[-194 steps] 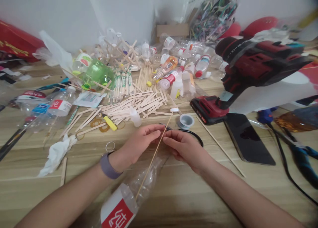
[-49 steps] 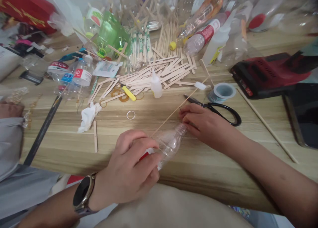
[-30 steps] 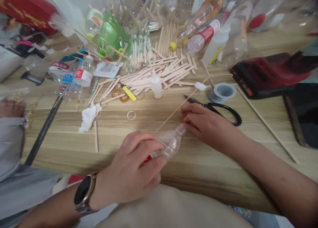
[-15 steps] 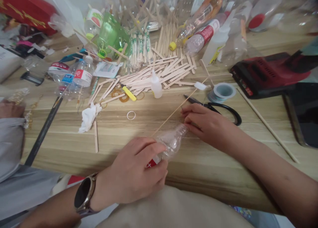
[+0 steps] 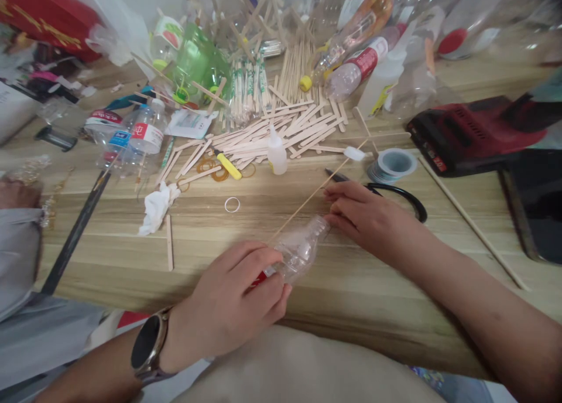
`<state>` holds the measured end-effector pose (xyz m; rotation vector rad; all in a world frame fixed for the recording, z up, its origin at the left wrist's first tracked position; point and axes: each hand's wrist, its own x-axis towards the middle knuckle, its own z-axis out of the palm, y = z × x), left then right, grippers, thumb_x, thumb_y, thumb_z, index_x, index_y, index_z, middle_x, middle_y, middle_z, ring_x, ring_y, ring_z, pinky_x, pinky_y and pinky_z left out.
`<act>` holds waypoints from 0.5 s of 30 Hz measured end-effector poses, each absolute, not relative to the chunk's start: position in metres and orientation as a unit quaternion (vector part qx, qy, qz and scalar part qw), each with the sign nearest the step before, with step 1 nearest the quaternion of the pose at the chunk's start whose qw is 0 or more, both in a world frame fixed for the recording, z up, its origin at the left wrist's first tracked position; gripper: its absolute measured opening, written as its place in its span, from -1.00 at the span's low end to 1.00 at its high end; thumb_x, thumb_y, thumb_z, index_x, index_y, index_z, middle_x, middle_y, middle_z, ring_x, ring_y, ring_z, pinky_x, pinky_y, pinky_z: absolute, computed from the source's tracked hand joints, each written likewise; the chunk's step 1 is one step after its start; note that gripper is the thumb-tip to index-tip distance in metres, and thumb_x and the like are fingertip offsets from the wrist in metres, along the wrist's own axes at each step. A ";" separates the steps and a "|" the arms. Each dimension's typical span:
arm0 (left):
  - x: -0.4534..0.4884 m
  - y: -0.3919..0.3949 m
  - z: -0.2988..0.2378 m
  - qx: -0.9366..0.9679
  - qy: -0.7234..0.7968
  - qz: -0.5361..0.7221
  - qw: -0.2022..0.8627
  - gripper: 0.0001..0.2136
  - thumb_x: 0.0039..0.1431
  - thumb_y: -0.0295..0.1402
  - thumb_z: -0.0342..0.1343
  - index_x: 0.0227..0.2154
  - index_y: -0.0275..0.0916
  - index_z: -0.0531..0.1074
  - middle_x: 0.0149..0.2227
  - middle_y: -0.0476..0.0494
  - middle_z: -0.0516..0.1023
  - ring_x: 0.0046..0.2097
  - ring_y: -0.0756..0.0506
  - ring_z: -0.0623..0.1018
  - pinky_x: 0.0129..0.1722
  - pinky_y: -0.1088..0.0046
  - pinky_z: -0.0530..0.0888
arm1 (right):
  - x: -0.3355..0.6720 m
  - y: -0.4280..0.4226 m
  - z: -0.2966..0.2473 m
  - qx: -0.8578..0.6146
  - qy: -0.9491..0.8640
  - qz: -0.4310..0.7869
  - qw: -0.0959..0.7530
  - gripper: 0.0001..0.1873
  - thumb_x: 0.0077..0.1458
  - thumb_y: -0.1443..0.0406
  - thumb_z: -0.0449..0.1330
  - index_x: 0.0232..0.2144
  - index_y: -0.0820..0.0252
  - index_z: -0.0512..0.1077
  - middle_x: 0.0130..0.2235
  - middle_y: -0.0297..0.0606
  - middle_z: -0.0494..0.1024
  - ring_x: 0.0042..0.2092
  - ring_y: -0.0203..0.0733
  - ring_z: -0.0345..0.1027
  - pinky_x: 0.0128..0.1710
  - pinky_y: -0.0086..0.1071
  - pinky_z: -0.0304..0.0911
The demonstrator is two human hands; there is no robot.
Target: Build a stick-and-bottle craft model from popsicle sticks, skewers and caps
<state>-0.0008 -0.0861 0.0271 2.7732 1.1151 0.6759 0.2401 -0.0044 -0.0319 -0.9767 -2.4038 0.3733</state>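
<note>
A clear plastic bottle (image 5: pixel 302 248) with a red label lies tilted near the table's front edge. My left hand (image 5: pixel 246 291), with a watch on its wrist, wraps round its body and hides much of it. At the bottle's neck is my right hand (image 5: pixel 357 212), its fingers pinched together against the mouth end. Whatever those fingers hold is too small to make out. A thin bamboo skewer (image 5: pixel 314 193) runs behind the bottle from my left fingers toward a white cap (image 5: pixel 353 153). Black-handled scissors (image 5: pixel 408 197) lie partly hidden behind my right hand.
Flat wooden sticks (image 5: pixel 263 136) are heaped behind a small glue bottle (image 5: pixel 277 151). A red tool's battery base (image 5: pixel 465 136) and a phone (image 5: pixel 538 204) stand at right. At left lie a crumpled tissue (image 5: pixel 158 209) and a black strip (image 5: pixel 79 233), beside another person's sleeve (image 5: pixel 17 256).
My left hand and the bottle have shifted slightly left. My right fingers have moved a little at the bottle's mouth. The things on the table lie as before.
</note>
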 end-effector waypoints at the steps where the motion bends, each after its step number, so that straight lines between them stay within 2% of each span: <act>1: -0.001 -0.086 0.027 0.904 0.365 0.218 0.040 -0.89 0.15 -0.51 0.05 -0.45 -0.28 0.43 -0.31 -0.18 0.53 -0.25 -0.09 0.50 -0.23 0.37 0.55 | 0.240 -0.004 -0.033 -0.369 -0.886 0.128 0.252 -0.69 0.28 0.28 -0.01 -0.49 0.17 0.36 -0.18 -0.15 0.49 -0.06 -0.16 0.42 -0.08 -0.27 0.42; 8: -0.002 -0.087 0.026 0.904 0.367 0.215 0.039 -0.91 0.18 -0.50 0.04 -0.38 -0.26 0.43 -0.30 -0.16 0.54 -0.24 -0.09 0.51 -0.22 0.34 0.55 | 0.243 -0.004 -0.039 -0.388 -0.880 0.087 0.259 -0.68 0.29 0.25 -0.01 -0.49 0.17 0.37 -0.18 -0.16 0.50 -0.03 -0.14 0.43 -0.09 -0.28 0.42; 12: -0.002 -0.087 0.027 0.899 0.372 0.220 0.070 -0.92 0.16 -0.51 0.06 -0.36 -0.26 0.43 -0.29 -0.16 0.53 -0.23 -0.10 0.50 -0.22 0.33 0.54 | 0.242 -0.005 -0.031 -0.426 -0.860 0.114 0.255 -0.75 0.26 0.28 0.03 -0.41 0.19 0.44 -0.11 -0.12 0.51 -0.10 -0.13 0.47 -0.15 -0.26 0.43; 15: -0.004 -0.083 0.034 0.891 0.379 0.218 0.122 -0.91 0.18 -0.51 0.04 -0.33 -0.24 0.44 -0.28 -0.13 0.53 -0.25 -0.07 0.50 -0.24 0.38 0.51 | 0.242 -0.005 -0.025 -0.447 -0.837 0.149 0.280 -0.77 0.24 0.33 0.03 -0.36 0.21 0.46 -0.13 -0.12 0.54 -0.16 -0.15 0.48 -0.19 -0.28 0.42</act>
